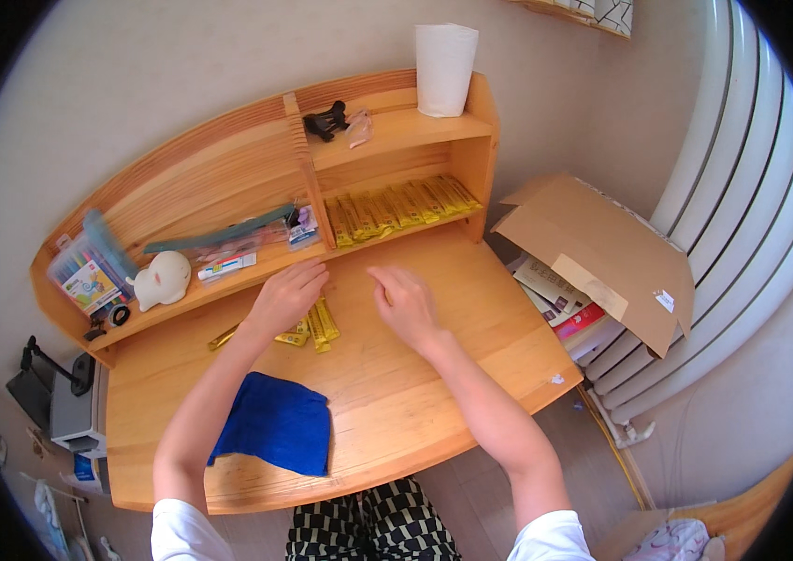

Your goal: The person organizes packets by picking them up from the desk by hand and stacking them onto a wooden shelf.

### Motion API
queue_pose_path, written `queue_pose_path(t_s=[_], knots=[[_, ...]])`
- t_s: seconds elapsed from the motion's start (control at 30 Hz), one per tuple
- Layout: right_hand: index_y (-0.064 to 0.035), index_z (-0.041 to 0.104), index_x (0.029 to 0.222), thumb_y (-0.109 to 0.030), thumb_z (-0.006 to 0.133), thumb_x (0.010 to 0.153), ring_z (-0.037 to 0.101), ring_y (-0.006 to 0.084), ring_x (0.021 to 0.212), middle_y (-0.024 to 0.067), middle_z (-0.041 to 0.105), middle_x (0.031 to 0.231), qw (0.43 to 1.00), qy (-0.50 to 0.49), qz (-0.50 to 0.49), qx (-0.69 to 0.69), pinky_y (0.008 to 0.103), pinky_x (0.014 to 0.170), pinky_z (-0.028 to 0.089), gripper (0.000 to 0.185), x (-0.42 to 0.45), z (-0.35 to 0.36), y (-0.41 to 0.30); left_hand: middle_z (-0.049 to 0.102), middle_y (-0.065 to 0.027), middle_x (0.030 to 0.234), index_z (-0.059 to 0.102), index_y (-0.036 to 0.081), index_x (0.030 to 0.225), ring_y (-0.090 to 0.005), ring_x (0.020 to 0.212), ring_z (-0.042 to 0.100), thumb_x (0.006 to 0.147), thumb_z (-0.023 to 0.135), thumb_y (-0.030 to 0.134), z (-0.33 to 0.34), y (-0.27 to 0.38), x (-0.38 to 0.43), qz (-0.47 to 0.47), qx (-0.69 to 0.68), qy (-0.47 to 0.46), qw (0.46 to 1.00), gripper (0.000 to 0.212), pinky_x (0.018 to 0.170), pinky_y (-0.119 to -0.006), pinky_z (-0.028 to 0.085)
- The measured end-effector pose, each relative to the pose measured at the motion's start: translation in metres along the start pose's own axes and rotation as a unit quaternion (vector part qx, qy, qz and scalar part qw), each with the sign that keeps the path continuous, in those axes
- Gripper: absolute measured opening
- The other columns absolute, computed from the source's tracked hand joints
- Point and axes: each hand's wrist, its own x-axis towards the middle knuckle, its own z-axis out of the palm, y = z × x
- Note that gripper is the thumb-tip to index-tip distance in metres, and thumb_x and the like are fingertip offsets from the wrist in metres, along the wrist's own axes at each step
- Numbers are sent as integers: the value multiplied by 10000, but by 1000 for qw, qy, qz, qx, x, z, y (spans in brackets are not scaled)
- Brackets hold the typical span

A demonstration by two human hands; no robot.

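My left hand (290,296) is over the wooden desk (382,393), palm down, fingers pointing right. Just under it lie several yellow stick sachets (324,326), partly covered by the hand and wrist; whether the fingers touch one is hidden. Another yellow sachet (223,338) shows left of my left forearm. To the right, my right hand (402,301) hovers with bent fingers, slightly blurred, and nothing shows in it. A folded blue cloth (281,424) lies near the desk's front edge, partly behind my left forearm. In the right shelf compartment, a row of yellow sachets (400,209) lies side by side.
A wooden shelf unit (309,168) spans the desk's back. It holds a white paper roll (445,70), a black hair clip (326,120), a white animal figure (164,280), a glue tube (227,266) and a marker case (88,273). An open cardboard box (600,245) stands by the radiator (740,189).
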Motion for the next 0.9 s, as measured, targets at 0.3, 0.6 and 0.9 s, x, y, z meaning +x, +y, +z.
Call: queue_pose_path(t_s=[0.3,0.6,0.9], knots=[[-28,681,1013,-88,619,857,651,313,901,128,685,967,990,-128,-41,34,406,805,530,178,-10,6,-19,680,-129,1125,681,3,1021,-264,1062,650,767,599,56,2,-11,-29,22,-11,-120,993,272,913,-348,530],[-21,671,1013,-126,627,858,636,312,988,133,679,1028,971,-226,-41,65,413,898,497,193,-17,11,-19,687,-95,1013,687,22,996,-234,970,662,782,585,105,18,-22,-31,106,32,-189,976,251,859,-321,528],[4,662,1051,-178,625,879,636,326,1000,157,679,1041,960,-274,-10,49,423,896,500,254,-20,14,-15,695,-92,1005,685,12,1021,-235,942,662,792,582,129,33,-20,-24,126,33,-250,959,277,817,-327,527]])
